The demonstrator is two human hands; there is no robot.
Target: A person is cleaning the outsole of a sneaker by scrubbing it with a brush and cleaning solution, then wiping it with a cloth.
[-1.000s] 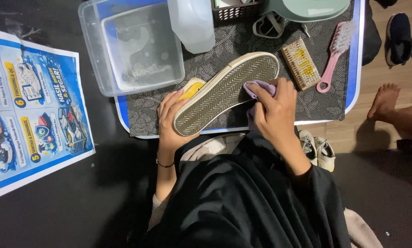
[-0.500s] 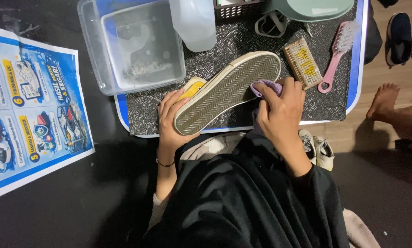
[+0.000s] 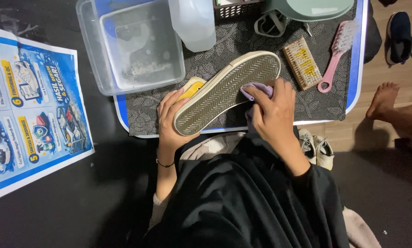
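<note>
- the left hand (image 3: 171, 120) grips a yellow shoe (image 3: 224, 92) by its side, fingers wrapped around it. the shoe is turned so its pale, ridged bottom faces up.
- the shoe is held over the near edge of a dark patterned mat (image 3: 261, 41) on a blue-edged table (image 3: 358, 55).
- the right hand (image 3: 275, 112) has its fingers curled tight on a purple cloth (image 3: 256, 88), pressing it on the edge of the shoe's bottom.
- a clear plastic tub (image 3: 137, 46) sits just behind the left hand.
- a wooden brush (image 3: 302, 63) and a pink brush (image 3: 337, 53) lie side by side on the mat, near the right hand.
- a blue poster (image 3: 26, 110) lies on the dark floor, well apart from the hands.
</note>
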